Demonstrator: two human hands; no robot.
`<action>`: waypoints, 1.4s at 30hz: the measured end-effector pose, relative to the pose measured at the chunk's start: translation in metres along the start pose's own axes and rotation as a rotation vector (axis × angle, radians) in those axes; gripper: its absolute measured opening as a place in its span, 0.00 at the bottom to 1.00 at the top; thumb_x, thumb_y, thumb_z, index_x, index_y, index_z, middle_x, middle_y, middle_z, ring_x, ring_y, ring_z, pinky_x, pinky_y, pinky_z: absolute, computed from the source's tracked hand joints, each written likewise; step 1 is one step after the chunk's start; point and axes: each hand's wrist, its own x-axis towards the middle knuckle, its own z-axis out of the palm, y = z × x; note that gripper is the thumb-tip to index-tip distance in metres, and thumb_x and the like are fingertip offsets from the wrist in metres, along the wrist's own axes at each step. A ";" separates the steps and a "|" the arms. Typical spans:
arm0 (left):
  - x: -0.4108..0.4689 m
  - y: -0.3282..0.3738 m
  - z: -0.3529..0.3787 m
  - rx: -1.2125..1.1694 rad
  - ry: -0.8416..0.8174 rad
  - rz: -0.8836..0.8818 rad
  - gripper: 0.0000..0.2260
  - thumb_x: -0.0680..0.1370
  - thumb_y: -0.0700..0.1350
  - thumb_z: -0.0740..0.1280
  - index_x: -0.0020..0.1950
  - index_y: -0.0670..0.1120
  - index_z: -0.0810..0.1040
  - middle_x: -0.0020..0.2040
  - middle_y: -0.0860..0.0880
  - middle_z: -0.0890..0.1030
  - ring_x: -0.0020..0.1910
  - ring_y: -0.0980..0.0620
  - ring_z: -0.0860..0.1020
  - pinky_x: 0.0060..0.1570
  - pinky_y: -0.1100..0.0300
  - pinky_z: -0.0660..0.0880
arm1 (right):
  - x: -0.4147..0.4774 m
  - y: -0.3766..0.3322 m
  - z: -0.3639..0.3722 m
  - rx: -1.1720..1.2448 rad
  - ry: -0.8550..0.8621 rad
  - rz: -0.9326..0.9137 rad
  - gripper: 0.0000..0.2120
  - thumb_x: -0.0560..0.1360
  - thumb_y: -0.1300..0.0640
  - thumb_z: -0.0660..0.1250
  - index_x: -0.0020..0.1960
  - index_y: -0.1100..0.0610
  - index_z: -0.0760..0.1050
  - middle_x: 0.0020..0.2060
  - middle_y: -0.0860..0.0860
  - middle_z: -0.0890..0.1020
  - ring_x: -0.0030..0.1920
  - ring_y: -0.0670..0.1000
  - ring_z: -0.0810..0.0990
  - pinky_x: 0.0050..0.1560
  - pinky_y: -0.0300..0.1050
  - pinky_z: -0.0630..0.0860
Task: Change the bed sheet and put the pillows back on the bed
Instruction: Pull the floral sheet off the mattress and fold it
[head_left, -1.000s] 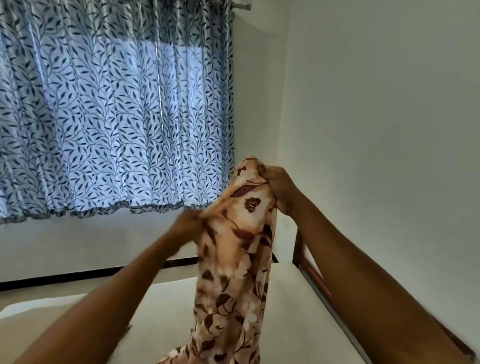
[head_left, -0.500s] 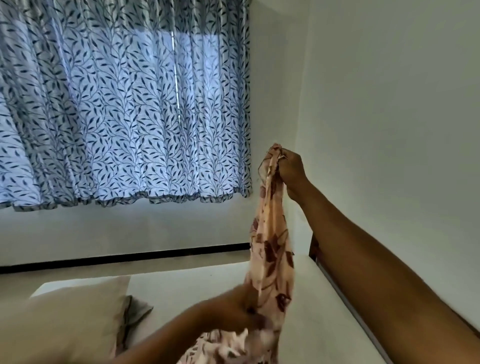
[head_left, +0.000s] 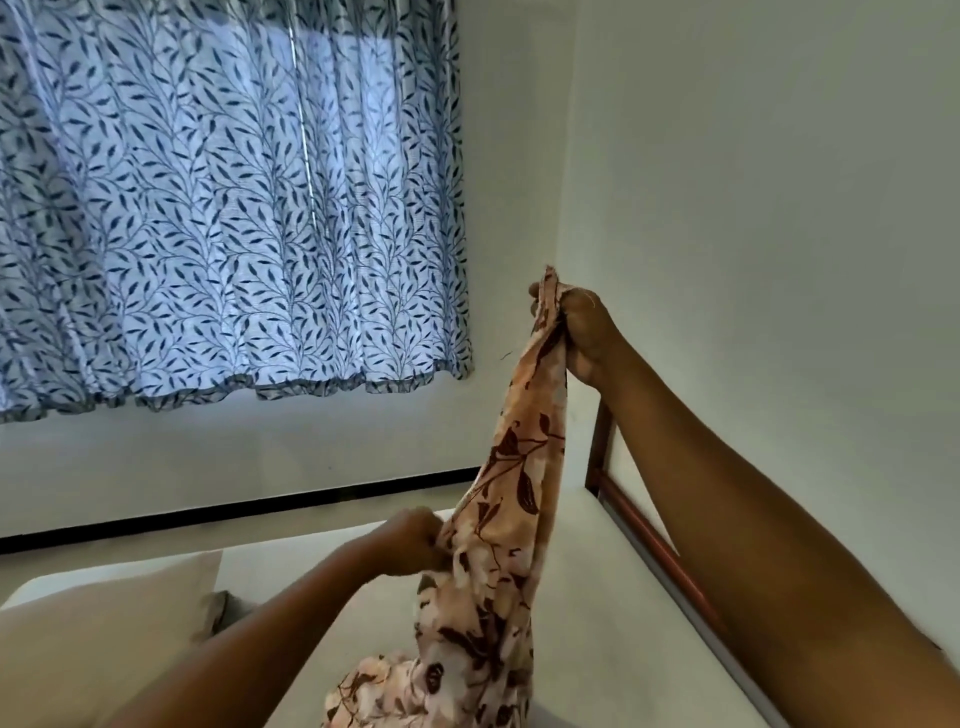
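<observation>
Bare mattress (head_left: 597, 597) in a pale-walled corner | floral sheet (head_left: 519, 467) hangs bunched above it, lower end piled on it | right hand (head_left: 576, 327) grips the top end, raised | left hand (head_left: 415, 540) pinches it lower down | pillow (head_left: 104, 623) at left | leaf-print curtain (head_left: 234, 208) behind

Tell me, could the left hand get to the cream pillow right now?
Probably yes. The pillow lies on the mattress just beside the left forearm, with nothing between them. But the left hand is gripping the floral sheet, so it would have to let go first.
</observation>
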 end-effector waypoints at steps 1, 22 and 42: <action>0.002 0.007 0.001 -0.183 0.043 0.036 0.07 0.75 0.48 0.75 0.43 0.46 0.82 0.41 0.48 0.82 0.45 0.48 0.82 0.45 0.60 0.77 | -0.001 -0.003 -0.001 -0.016 -0.003 -0.002 0.13 0.84 0.59 0.57 0.48 0.59 0.78 0.30 0.50 0.77 0.27 0.47 0.76 0.33 0.41 0.74; 0.039 0.032 0.033 -0.169 0.427 0.149 0.07 0.75 0.47 0.76 0.48 0.43 0.86 0.48 0.46 0.84 0.47 0.52 0.79 0.50 0.54 0.79 | -0.021 -0.019 -0.029 0.086 -0.125 0.059 0.14 0.83 0.61 0.53 0.48 0.59 0.76 0.29 0.49 0.74 0.32 0.48 0.71 0.35 0.40 0.71; 0.023 -0.005 -0.009 -0.319 0.846 0.156 0.10 0.73 0.42 0.77 0.53 0.42 0.86 0.44 0.46 0.87 0.36 0.52 0.83 0.40 0.58 0.82 | -0.009 0.014 -0.114 -0.559 0.453 -0.102 0.12 0.76 0.58 0.66 0.35 0.56 0.81 0.31 0.50 0.78 0.33 0.50 0.77 0.37 0.46 0.72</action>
